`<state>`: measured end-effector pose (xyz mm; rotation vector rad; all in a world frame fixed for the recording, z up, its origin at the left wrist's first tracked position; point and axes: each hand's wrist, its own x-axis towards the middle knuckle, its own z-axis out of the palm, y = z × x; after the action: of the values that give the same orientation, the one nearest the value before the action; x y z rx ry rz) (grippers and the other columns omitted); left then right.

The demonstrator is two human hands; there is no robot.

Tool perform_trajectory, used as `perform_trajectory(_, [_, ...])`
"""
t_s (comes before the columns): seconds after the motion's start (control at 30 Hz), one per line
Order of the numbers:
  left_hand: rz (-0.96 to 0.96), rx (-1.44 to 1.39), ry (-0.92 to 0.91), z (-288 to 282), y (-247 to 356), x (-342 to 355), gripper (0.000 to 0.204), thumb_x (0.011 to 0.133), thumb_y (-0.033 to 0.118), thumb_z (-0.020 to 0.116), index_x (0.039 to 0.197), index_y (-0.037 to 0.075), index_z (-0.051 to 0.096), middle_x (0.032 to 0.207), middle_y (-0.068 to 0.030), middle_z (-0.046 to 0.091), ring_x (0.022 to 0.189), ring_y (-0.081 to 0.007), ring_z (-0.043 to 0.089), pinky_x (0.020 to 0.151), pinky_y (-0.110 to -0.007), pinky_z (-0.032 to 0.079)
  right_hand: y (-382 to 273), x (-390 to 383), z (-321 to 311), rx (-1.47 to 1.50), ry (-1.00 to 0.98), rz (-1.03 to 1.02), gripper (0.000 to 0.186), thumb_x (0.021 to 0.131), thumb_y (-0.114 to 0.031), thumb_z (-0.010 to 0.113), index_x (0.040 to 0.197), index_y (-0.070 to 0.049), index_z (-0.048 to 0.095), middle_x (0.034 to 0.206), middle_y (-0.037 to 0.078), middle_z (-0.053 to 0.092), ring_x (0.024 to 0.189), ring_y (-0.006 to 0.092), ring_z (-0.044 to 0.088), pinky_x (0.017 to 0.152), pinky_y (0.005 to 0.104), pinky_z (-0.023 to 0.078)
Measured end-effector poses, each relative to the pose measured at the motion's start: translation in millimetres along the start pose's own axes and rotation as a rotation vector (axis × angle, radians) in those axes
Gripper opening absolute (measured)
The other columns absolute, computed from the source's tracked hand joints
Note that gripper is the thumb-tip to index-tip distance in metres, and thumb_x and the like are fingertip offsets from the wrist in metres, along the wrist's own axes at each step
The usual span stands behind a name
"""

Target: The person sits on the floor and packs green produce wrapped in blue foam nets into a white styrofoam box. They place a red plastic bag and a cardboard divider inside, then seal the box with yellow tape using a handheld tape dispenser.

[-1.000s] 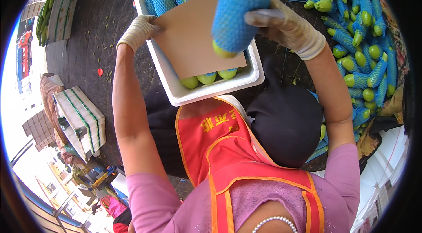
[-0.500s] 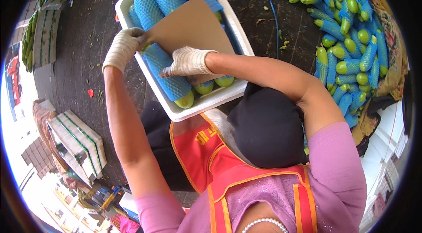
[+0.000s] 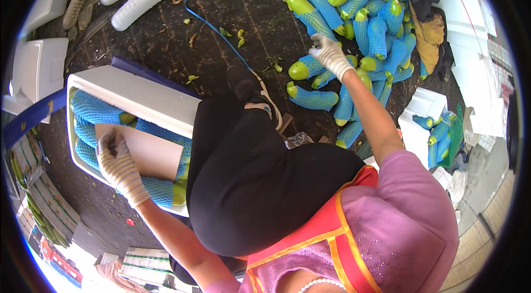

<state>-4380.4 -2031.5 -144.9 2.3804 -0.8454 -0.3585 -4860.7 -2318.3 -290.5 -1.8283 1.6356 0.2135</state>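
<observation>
My left hand [image 3: 116, 166], in a striped knit glove, grips the left end of a brown cardboard sheet [image 3: 155, 152] inside the white foam box [image 3: 138, 88] beside my leg. Long green squashes in blue mesh sleeves [image 3: 99, 107] lie around the sheet in that box; one sits along its near side. Out to the right, my gloved right hand [image 3: 329, 55] is open, fingers bent and apart, at the edge of a big pile of the netted squashes [image 3: 373, 36], hovering over or touching one; I cannot tell which.
The dark littered floor [image 3: 243, 11] carries a thin blue cord and two white sleeved cylinders [image 3: 144, 1] at upper left. Foam boxes [image 3: 41, 69] and a blue rail [image 3: 33, 116] are at left. More netted squashes [image 3: 440, 138] and white boxes [image 3: 417, 116] stand right.
A netted squash went from my right hand down into the box. That hand has since left the box for the pile, and my view has turned rightward, shifting the box leftward in frame.
</observation>
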Motion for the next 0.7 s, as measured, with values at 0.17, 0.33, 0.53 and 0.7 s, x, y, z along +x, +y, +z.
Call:
perform_trajectory(0.17, [-0.138,0.127,-0.171,1.1,-11.5,27.0,0.019,0.097,0.015,0.070,0.108,0.000,0.071,0.102,-0.0085,0.072,0.093,-0.0177,0.063,0.088,-0.032,0.051,45.8,-23.9,69.9,-0.764,0.092,-0.311,0.064,0.079,-0.007,0.068,0.141,-0.017,0.054,0.140,0.014,0.055,0.140,0.0354,0.044,0.118,0.0608,0.026])
perform_trajectory(0.33, [0.003,-0.105,0.114,8.2,73.6,-6.2,0.030,0.099,0.014,0.066,0.127,0.003,0.068,0.115,-0.0102,0.073,0.108,-0.0195,0.068,0.097,-0.033,0.053,19.7,7.3,28.7,-0.424,-0.040,-0.239,0.064,0.071,-0.026,0.086,0.127,-0.011,0.060,0.120,0.014,0.065,0.115,0.0311,0.062,0.102,0.0532,0.046])
perform_trajectory(0.53, [-0.164,-0.887,-0.344,73.1,165.4,-6.9,0.063,0.103,0.042,0.055,0.150,0.002,0.043,0.151,-0.0213,0.047,0.138,-0.0368,0.048,0.119,-0.051,0.034,-157.7,-9.0,-37.0,0.714,0.538,-0.703,0.083,0.065,-0.036,0.095,0.129,-0.002,0.055,0.114,0.015,0.070,0.107,0.0257,0.069,0.100,0.0373,0.055])
perform_trajectory(0.7, [-0.066,-1.612,-0.581,48.6,184.2,17.2,0.064,0.095,0.030,0.064,0.147,0.000,0.040,0.145,-0.0225,0.044,0.134,-0.0363,0.044,0.114,-0.048,0.038,-219.5,-41.8,-87.1,0.696,0.151,-1.413,0.064,0.080,-0.021,0.084,0.138,-0.008,0.059,0.132,0.013,0.065,0.123,0.0271,0.062,0.109,0.0394,0.047])
